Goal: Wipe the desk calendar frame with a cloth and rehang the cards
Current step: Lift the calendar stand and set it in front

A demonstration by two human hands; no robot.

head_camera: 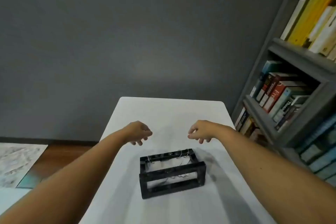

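A black open calendar frame (172, 174) stands on the white table (171, 114), near its middle. Thin metal wire rings hang from its top bars; no cards or cloth are visible. My left hand (139, 132) hovers beyond the frame's far left side, fingers loosely curled and apart, holding nothing. My right hand (200, 132) hovers beyond the far right side in the same way, also empty. Neither hand touches the frame.
A grey bookshelf (291, 85) full of books stands close along the table's right side. A grey wall is behind the table. To the left are a wooden floor (60, 152) and a pale patterned rug (16, 162).
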